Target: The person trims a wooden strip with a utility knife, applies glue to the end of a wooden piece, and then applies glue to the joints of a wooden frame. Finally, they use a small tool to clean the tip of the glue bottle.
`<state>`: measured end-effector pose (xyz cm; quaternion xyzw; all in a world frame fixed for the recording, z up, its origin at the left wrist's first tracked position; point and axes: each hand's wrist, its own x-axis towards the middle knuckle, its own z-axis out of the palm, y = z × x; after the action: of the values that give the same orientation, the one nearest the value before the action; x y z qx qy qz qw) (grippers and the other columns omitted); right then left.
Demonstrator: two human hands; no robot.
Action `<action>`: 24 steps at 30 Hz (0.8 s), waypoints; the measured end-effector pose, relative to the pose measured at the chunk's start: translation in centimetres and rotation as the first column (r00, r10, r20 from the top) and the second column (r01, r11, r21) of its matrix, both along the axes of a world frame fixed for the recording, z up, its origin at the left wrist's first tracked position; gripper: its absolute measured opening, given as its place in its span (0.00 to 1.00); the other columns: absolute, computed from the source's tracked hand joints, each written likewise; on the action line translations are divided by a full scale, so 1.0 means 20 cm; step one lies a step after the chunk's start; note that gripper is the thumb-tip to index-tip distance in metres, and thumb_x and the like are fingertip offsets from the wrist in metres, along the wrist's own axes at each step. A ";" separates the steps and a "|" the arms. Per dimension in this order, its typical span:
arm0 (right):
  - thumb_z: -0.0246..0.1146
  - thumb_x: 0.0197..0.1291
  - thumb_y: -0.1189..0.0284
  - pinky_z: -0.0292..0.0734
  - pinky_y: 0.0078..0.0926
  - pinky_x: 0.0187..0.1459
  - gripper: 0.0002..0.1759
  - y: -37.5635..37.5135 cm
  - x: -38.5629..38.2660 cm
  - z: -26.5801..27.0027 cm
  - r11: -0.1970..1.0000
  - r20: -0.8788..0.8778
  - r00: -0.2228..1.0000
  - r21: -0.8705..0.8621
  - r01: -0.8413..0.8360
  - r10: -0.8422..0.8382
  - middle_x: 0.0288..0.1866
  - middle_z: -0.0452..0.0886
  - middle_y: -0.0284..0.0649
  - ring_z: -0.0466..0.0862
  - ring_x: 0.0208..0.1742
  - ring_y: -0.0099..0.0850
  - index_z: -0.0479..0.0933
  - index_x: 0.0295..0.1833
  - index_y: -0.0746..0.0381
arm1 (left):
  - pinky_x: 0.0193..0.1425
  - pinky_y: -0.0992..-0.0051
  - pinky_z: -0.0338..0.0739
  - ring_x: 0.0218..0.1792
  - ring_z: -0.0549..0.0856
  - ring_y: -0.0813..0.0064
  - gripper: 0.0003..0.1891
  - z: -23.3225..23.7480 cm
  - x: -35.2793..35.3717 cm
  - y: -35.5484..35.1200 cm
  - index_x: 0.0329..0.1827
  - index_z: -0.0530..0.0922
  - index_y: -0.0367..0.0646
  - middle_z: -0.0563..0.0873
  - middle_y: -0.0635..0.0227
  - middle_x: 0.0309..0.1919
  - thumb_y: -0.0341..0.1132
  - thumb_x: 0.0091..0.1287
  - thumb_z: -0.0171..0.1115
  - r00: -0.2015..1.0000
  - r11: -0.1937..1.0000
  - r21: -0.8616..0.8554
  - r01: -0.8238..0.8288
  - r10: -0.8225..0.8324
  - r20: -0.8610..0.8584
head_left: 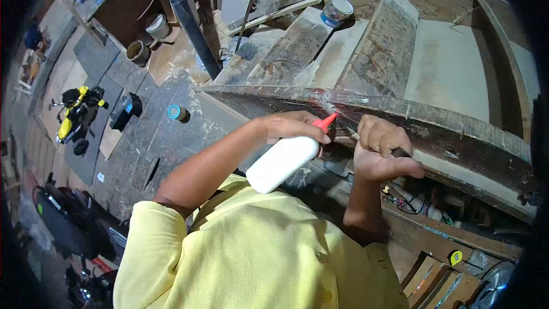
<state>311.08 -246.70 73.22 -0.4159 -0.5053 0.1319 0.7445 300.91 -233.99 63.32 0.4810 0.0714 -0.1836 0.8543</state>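
Note:
My left hand is wrapped round the neck of a white squeeze bottle. Its red nozzle points up and right, the tip close to the dark side of a long curved wooden beam. A whitish smear marks the beam just above that tip. To the right, my right hand is closed in a fist around a tool with a dark handle; the handle's end sticks out by the thumb, and the fingers hide most of the tool.
Behind the beam lie wide planks and a jar. A dark pole rises at upper left. On the floor stand a blue-rimmed can and a yellow toy motorbike. A yellow tape measure lies at lower right.

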 end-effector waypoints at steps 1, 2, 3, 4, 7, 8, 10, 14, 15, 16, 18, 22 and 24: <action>0.41 0.62 0.27 0.43 0.25 0.19 0.40 0.01 0.00 0.01 1.000 -0.026 0.999 -0.007 0.025 -0.025 0.12 0.52 0.26 0.50 0.12 0.21 0.52 0.19 0.53 | 0.34 0.78 0.80 0.30 0.86 0.78 0.15 -0.02 -0.02 -0.01 0.35 0.83 0.40 0.87 0.67 0.27 0.45 0.60 0.70 1.000 1.000 -0.011 -0.003 0.003 -0.001; 0.41 0.63 0.28 0.43 0.25 0.19 0.40 0.02 -0.01 0.01 0.999 -0.018 0.999 -0.014 0.051 -0.051 0.12 0.51 0.26 0.48 0.12 0.21 0.52 0.19 0.53 | 0.33 0.79 0.80 0.30 0.86 0.79 0.15 -0.04 -0.04 -0.03 0.38 0.83 0.41 0.87 0.67 0.29 0.45 0.61 0.69 0.997 0.983 -0.171 -0.063 0.070 0.035; 0.41 0.63 0.28 0.43 0.25 0.19 0.40 0.02 0.00 0.00 0.999 -0.021 0.999 -0.028 0.047 -0.048 0.12 0.51 0.26 0.48 0.12 0.21 0.52 0.19 0.53 | 0.32 0.79 0.79 0.30 0.86 0.79 0.15 -0.06 -0.06 -0.04 0.41 0.82 0.42 0.87 0.68 0.30 0.45 0.63 0.69 0.988 0.938 -0.329 -0.114 0.141 0.059; 0.43 0.63 0.28 0.45 0.26 0.19 0.40 0.01 0.04 -0.01 0.998 -0.011 0.998 0.009 -0.056 0.056 0.13 0.53 0.28 0.51 0.13 0.22 0.55 0.20 0.55 | 0.32 0.79 0.79 0.30 0.86 0.79 0.15 -0.09 -0.06 -0.04 0.41 0.82 0.42 0.87 0.68 0.30 0.45 0.63 0.69 0.988 0.933 -0.339 -0.118 0.145 0.056; 0.45 0.64 0.30 0.46 0.26 0.19 0.40 0.02 0.07 0.00 0.979 0.005 0.979 0.037 -0.202 0.202 0.14 0.55 0.28 0.53 0.13 0.23 0.58 0.22 0.57 | 0.32 0.80 0.79 0.31 0.85 0.80 0.16 -0.15 -0.06 -0.02 0.46 0.81 0.42 0.87 0.67 0.34 0.44 0.64 0.67 0.985 0.929 -0.368 -0.046 0.103 0.135; 0.44 0.64 0.31 0.46 0.26 0.19 0.39 0.02 0.06 0.00 0.982 -0.008 0.982 0.042 -0.186 0.187 0.14 0.54 0.27 0.53 0.13 0.22 0.59 0.22 0.57 | 0.33 0.80 0.78 0.31 0.85 0.80 0.16 -0.13 -0.06 -0.01 0.45 0.82 0.43 0.87 0.67 0.32 0.45 0.63 0.67 0.991 0.960 -0.274 -0.049 0.081 0.105; 0.44 0.65 0.31 0.45 0.25 0.19 0.39 0.02 0.04 0.01 0.995 -0.019 0.995 0.017 -0.095 0.096 0.14 0.54 0.26 0.53 0.13 0.21 0.59 0.23 0.57 | 0.34 0.80 0.77 0.32 0.84 0.81 0.15 -0.06 -0.07 0.01 0.44 0.83 0.43 0.86 0.67 0.31 0.45 0.63 0.67 0.995 0.981 -0.187 -0.053 0.067 0.070; 0.44 0.65 0.31 0.46 0.25 0.20 0.39 0.01 0.04 0.01 0.997 -0.028 0.997 0.000 -0.072 0.072 0.14 0.54 0.26 0.52 0.14 0.21 0.59 0.23 0.57 | 0.35 0.75 0.76 0.30 0.83 0.77 0.18 0.08 -0.09 -0.01 0.43 0.85 0.43 0.86 0.66 0.28 0.49 0.64 0.66 0.981 0.921 0.338 -0.191 0.182 0.060; 0.44 0.65 0.31 0.45 0.25 0.20 0.39 0.01 0.05 0.00 0.995 -0.020 0.995 0.021 -0.102 0.102 0.14 0.54 0.26 0.52 0.14 0.21 0.58 0.23 0.57 | 0.35 0.73 0.75 0.30 0.82 0.77 0.19 0.09 -0.10 -0.03 0.43 0.86 0.42 0.86 0.66 0.28 0.51 0.64 0.65 0.973 0.829 0.510 -0.230 0.209 0.099; 0.44 0.65 0.31 0.45 0.25 0.20 0.39 0.01 0.05 0.00 0.991 -0.012 0.991 0.040 -0.131 0.131 0.14 0.53 0.26 0.52 0.14 0.21 0.58 0.23 0.57 | 0.36 0.71 0.75 0.30 0.81 0.77 0.20 0.08 -0.10 -0.05 0.44 0.85 0.42 0.86 0.64 0.28 0.52 0.65 0.64 0.954 0.758 0.580 -0.298 0.248 0.166; 0.44 0.66 0.32 0.45 0.26 0.20 0.38 0.01 0.05 0.00 0.989 -0.046 0.989 0.047 -0.139 0.141 0.14 0.53 0.27 0.52 0.14 0.21 0.57 0.23 0.57 | 0.40 0.69 0.77 0.32 0.84 0.71 0.23 0.08 -0.10 -0.04 0.45 0.86 0.40 0.87 0.60 0.30 0.53 0.63 0.65 0.967 0.792 0.555 -0.253 0.230 0.113; 0.42 0.67 0.32 0.45 0.26 0.19 0.38 0.02 0.07 0.01 0.993 -0.020 0.993 0.007 -0.117 0.117 0.14 0.52 0.27 0.51 0.14 0.22 0.55 0.23 0.57 | 0.34 0.75 0.76 0.29 0.83 0.77 0.19 0.03 -0.09 -0.01 0.42 0.85 0.42 0.86 0.66 0.28 0.51 0.65 0.66 0.984 0.958 0.223 -0.178 0.179 0.020; 0.41 0.68 0.33 0.44 0.26 0.19 0.38 0.04 0.06 0.02 0.997 -0.011 0.996 -0.005 -0.083 0.083 0.14 0.52 0.28 0.50 0.13 0.22 0.55 0.23 0.57 | 0.32 0.76 0.75 0.27 0.82 0.78 0.18 -0.07 -0.06 0.00 0.41 0.85 0.41 0.85 0.67 0.28 0.50 0.65 0.66 0.990 0.989 -0.010 -0.144 0.144 -0.004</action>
<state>312.24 -245.88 73.60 -0.3959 -0.5179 0.1663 0.7398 299.78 -234.08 61.82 0.4699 0.1064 -0.1225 0.8677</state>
